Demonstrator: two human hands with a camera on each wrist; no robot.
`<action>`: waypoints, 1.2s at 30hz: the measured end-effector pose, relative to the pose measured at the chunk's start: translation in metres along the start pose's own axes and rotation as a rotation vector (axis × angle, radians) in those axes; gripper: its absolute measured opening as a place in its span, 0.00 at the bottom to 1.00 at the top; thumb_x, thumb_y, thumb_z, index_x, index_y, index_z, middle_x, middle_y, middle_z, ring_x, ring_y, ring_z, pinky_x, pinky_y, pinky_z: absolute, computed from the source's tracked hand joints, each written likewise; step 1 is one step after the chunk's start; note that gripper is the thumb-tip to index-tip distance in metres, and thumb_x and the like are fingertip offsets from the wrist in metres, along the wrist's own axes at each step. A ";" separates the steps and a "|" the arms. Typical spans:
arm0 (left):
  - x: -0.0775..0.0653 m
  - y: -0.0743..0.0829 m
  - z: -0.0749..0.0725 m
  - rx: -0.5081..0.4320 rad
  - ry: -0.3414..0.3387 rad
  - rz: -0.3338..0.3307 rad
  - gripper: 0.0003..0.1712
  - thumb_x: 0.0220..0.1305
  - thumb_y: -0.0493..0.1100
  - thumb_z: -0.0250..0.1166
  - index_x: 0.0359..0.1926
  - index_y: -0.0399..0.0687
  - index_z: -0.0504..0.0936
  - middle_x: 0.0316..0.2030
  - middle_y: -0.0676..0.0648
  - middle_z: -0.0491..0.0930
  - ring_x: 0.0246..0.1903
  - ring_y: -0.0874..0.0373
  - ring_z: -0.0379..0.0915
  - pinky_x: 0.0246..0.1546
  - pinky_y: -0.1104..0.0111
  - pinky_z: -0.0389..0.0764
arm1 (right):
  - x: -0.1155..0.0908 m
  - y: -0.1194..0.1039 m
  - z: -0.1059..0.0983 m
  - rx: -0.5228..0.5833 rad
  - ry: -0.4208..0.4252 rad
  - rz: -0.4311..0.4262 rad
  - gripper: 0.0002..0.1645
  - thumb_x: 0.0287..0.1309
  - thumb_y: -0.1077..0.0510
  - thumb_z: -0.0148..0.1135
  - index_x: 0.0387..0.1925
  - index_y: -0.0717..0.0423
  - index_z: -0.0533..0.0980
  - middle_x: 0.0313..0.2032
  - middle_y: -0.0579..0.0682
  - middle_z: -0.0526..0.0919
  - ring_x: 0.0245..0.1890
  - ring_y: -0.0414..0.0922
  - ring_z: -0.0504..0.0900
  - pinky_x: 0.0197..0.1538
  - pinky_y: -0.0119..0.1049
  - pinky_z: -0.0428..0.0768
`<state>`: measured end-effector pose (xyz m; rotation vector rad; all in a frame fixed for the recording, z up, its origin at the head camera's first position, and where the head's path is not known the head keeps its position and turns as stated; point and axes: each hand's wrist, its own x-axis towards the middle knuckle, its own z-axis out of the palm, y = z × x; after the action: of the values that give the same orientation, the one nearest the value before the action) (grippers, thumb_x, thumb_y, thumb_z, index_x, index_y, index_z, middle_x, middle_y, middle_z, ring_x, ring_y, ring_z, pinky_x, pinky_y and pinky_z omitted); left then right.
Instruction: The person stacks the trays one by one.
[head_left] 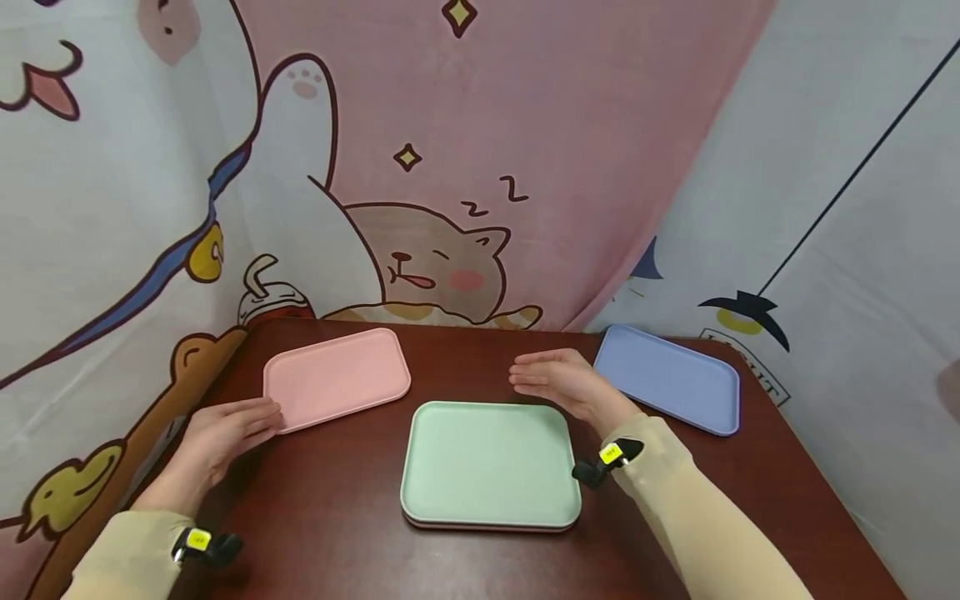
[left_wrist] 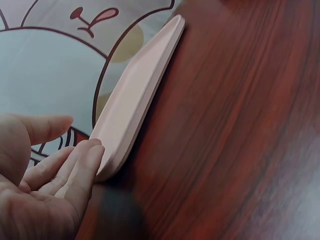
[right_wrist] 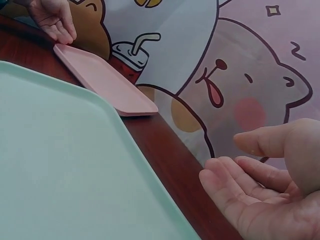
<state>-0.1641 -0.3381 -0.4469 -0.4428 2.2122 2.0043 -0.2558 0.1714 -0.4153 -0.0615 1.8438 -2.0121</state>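
Note:
A pink tray (head_left: 337, 379) lies at the back left of the table, turned at a slant. My left hand (head_left: 228, 433) is at its near left corner, fingers fairly straight; in the left wrist view the fingertips (left_wrist: 95, 150) meet the tray's edge, and the thumb stands apart. A green tray (head_left: 491, 467) rests on top of another tray in the middle, the lower one showing only as a thin rim. My right hand (head_left: 570, 383) is over the table behind the green tray's far right corner, holding nothing, fingers extended. Right of it lies a blue tray (head_left: 667, 379).
The dark red-brown wooden table (head_left: 337, 517) bears all the trays. A cartoon-printed cloth (head_left: 585, 125) hangs directly behind and along its sides. Each wrist carries a small black camera mount (head_left: 607, 462).

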 end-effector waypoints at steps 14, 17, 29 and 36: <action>0.004 -0.015 -0.027 -0.013 0.086 0.000 0.38 0.77 0.37 0.65 0.74 0.17 0.59 0.45 0.50 0.86 0.39 0.69 0.85 0.45 0.66 0.89 | 0.033 0.004 0.035 -0.027 -0.028 0.012 0.23 0.74 0.70 0.59 0.66 0.75 0.72 0.62 0.71 0.79 0.64 0.65 0.79 0.65 0.51 0.80; 0.006 -0.018 -0.031 -0.024 0.084 0.007 0.38 0.77 0.36 0.65 0.74 0.17 0.58 0.43 0.53 0.86 0.39 0.69 0.85 0.45 0.67 0.89 | 0.041 0.006 0.043 -0.025 -0.036 0.017 0.23 0.75 0.70 0.58 0.66 0.75 0.72 0.65 0.74 0.75 0.63 0.63 0.80 0.66 0.52 0.79; 0.007 -0.016 -0.035 0.051 0.077 -0.003 0.37 0.78 0.39 0.63 0.74 0.17 0.59 0.49 0.46 0.86 0.40 0.67 0.86 0.45 0.68 0.89 | 0.073 0.018 0.077 -0.034 -0.038 0.043 0.22 0.73 0.68 0.62 0.64 0.75 0.75 0.63 0.74 0.77 0.57 0.57 0.85 0.63 0.49 0.82; 0.007 -0.015 -0.036 0.052 0.086 -0.015 0.36 0.79 0.38 0.63 0.73 0.16 0.59 0.51 0.42 0.86 0.40 0.66 0.86 0.44 0.67 0.89 | 0.085 0.022 0.098 -0.069 -0.072 0.053 0.26 0.73 0.67 0.61 0.66 0.79 0.71 0.63 0.74 0.77 0.56 0.58 0.85 0.63 0.49 0.83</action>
<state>-0.1626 -0.3755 -0.4593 -0.5474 2.2983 1.9504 -0.2983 0.0508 -0.4443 -0.1028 1.8506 -1.8860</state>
